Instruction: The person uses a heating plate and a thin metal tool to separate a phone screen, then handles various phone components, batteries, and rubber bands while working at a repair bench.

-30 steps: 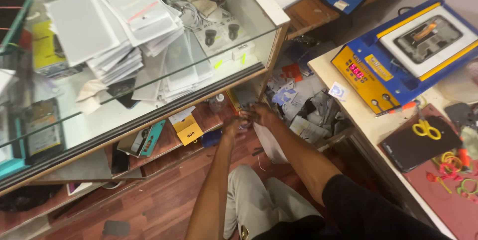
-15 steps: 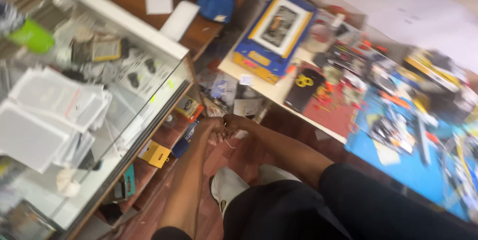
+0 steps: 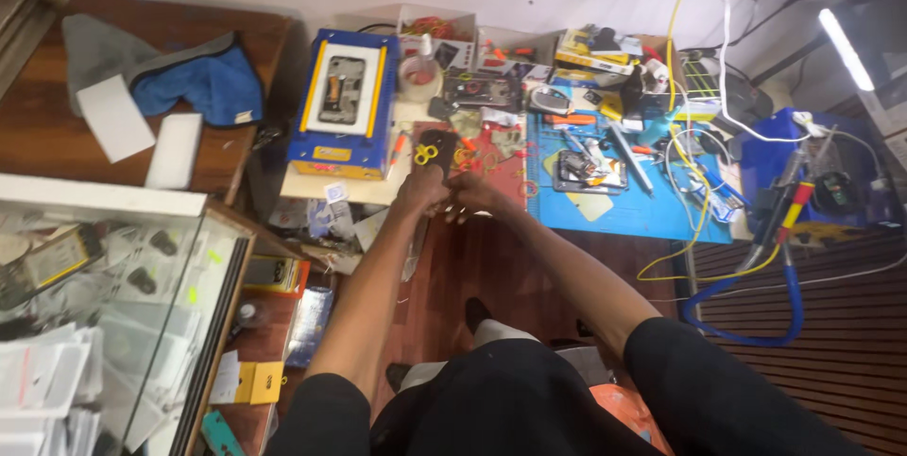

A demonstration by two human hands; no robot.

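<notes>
My left hand (image 3: 422,191) and my right hand (image 3: 474,197) meet at the front edge of a cluttered workbench (image 3: 331,184), fingertips touching. A thin clear plastic strip (image 3: 413,250) hangs down from under my left hand. Just beyond my left hand a dark flat phone-like piece (image 3: 437,147) lies by small yellow scissors (image 3: 424,154) on a red mat (image 3: 491,149). My right hand's fingers are curled, and what they pinch is hidden. My knees in black trousers fill the bottom of the view.
A blue and yellow machine (image 3: 345,102) holds a phone at the bench's left. A blue mat (image 3: 628,196) carries tools, parts and yellow cables. Soldering tools (image 3: 789,206) stand at right. A glass display case (image 3: 113,324) with white packets is at lower left, a blue cloth (image 3: 203,87) behind it.
My view has swung from the glass case and its lower shelves to the workbench. Both hands have come up together from the shelf area to the bench's front edge.
</notes>
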